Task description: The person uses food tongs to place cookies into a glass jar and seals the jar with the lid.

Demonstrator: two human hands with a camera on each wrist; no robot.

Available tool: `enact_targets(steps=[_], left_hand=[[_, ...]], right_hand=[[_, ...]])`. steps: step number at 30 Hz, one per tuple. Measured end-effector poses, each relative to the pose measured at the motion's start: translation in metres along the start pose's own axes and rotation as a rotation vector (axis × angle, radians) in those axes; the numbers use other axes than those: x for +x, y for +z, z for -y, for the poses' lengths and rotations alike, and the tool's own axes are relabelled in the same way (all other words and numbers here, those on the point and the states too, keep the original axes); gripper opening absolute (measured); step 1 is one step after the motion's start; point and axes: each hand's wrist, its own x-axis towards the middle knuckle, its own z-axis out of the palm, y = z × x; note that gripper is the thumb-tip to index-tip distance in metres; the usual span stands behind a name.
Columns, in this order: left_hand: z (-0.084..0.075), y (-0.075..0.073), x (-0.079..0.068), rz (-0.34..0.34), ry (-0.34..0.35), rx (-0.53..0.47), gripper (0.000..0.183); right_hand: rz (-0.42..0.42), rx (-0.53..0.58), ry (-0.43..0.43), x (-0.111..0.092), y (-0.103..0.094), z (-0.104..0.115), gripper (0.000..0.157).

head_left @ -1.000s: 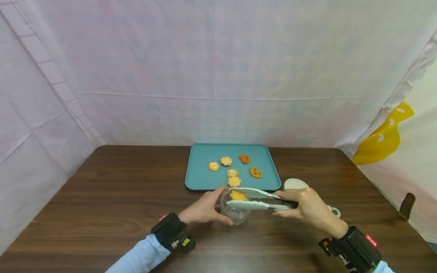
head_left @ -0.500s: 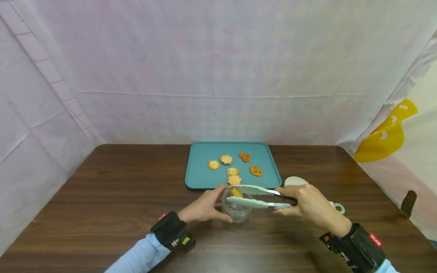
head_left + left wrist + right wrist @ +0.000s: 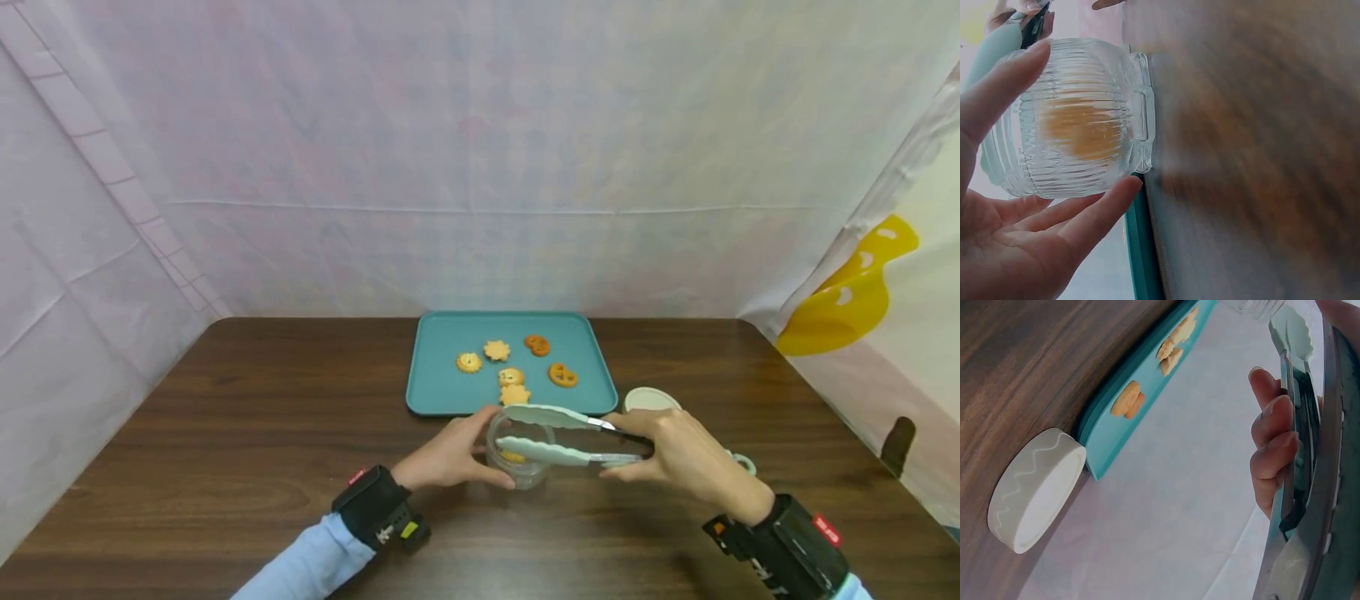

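Observation:
My left hand (image 3: 450, 457) holds a clear ribbed glass jar (image 3: 1085, 62) upright on the table, thumb on one side and fingers on the other. Inside the jar lies a golden cookie (image 3: 1082, 128), blurred by the ribbed glass. With my right hand (image 3: 678, 458) I grip a pair of tongs (image 3: 551, 417) with pale mint scalloped tips and black and metal arms. Those tips are spread apart above the jar's mouth, nothing between them. In the right wrist view, curled fingers (image 3: 1275, 422) show along the tongs' arm.
Behind the jar stands a teal tray (image 3: 431, 396) bearing several lion-face and flower-shaped cookies and two pretzels (image 3: 562, 376). A cream round lid (image 3: 1038, 487) with a wavy line sits by the tray's right front corner, partly behind my right hand in the head view.
The cookie between the tongs' tips has been let go and has dropped into the jar. My left hand keeps its place on the jar.

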Motion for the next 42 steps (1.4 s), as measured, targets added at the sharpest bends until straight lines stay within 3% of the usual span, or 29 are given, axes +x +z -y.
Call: enact_targets(steps=[21, 28, 37, 42], left_hand=[[0.001, 0.001, -0.001, 0.003, -0.014, 0.005, 0.075], [0.000, 0.000, 0.000, 0.006, -0.015, -0.011, 0.075], [-0.002, -0.001, 0.000, 0.006, -0.001, -0.019, 0.074], [-0.002, -0.001, -0.001, 0.014, 0.005, -0.029, 0.073]], right_hand=[[-0.049, -0.020, -0.037, -0.001, 0.001, 0.000, 0.053], [-0.084, -0.016, 0.026, 0.001, -0.007, -0.007, 0.050], [-0.183, -0.179, 0.106, 0.006, -0.010, -0.026, 0.055], [-0.147, -0.222, 0.213, 0.006, -0.006, -0.036, 0.057]])
